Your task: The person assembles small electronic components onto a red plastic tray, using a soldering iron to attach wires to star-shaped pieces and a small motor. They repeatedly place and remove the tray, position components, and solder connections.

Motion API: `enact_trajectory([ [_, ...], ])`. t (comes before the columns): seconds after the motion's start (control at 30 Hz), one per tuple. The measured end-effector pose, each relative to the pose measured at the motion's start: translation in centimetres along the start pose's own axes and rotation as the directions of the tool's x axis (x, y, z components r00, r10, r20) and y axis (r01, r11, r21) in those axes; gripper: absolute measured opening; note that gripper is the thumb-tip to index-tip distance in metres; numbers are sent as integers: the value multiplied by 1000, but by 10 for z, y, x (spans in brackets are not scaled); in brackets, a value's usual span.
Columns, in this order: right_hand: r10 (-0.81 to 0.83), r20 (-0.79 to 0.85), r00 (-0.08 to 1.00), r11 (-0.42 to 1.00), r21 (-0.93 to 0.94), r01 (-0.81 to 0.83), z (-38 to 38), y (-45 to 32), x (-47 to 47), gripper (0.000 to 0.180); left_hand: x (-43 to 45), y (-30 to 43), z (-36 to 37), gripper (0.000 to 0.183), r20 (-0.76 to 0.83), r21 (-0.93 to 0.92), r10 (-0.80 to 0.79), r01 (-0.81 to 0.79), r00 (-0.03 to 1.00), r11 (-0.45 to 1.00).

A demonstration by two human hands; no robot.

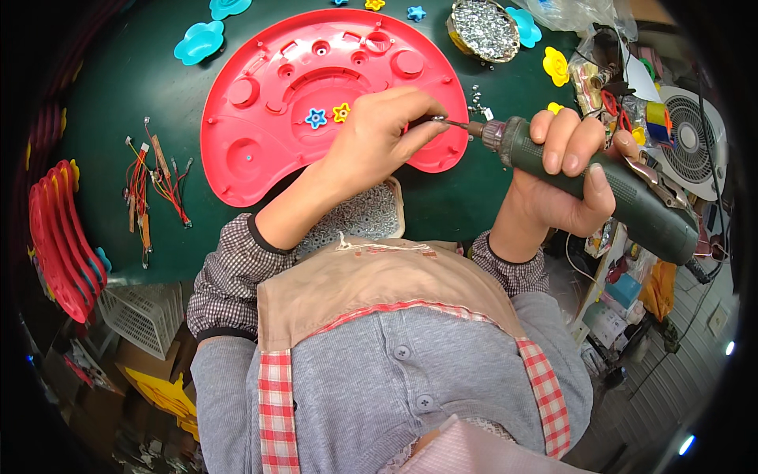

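Note:
Above the right part of a red plastic panel (355,71), my left hand (385,127) pinches a small metal screw (439,118) between thumb and fingertips. The bit of a dark green electric screwdriver (533,145) meets it there. My right hand (562,160) grips the screwdriver's body, which points left. Inside the panel, left of my left hand, are a blue star piece (315,118) and a yellow star piece (341,112). Under my left forearm, a tray of screws (361,216) is partly hidden by the arm and apron.
Beyond the panel stands a round tin (482,29) of small metal parts. Bundled red wires (172,183) lie left on the green table (136,83). Stacked red panels (62,237) sit at the far left. A fan (690,139) and clutter fill the right side.

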State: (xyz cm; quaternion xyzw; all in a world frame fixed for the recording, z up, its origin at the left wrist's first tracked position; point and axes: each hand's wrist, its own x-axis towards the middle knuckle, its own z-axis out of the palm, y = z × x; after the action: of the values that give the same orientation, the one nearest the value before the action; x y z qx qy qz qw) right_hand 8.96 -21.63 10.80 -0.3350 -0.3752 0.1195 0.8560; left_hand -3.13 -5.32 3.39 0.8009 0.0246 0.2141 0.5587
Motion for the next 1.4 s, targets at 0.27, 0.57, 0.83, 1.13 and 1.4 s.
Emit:
enact_trajectory([
  [0.27,90,123,988,994,-69,-82,22,9,-6,50,-25,-2,-9,19,-102,287,186,-150,977,946],
  [0.57,101,145,984,942,-332,-48,3,32,-21,42,-52,-3,-13,23,-109,385,225,-168,968,908],
  [0.83,94,126,988,923,-382,-39,-12,51,-32,39,-54,-8,-11,22,-71,338,156,-123,985,933],
  [1.13,141,321,936,907,-421,8,-16,57,-38,37,-51,-6,-13,19,-18,323,119,-107,993,940],
  [1.4,193,222,956,981,-80,-179,30,17,-12,50,-52,0,-22,16,-57,266,110,-91,992,960],
])
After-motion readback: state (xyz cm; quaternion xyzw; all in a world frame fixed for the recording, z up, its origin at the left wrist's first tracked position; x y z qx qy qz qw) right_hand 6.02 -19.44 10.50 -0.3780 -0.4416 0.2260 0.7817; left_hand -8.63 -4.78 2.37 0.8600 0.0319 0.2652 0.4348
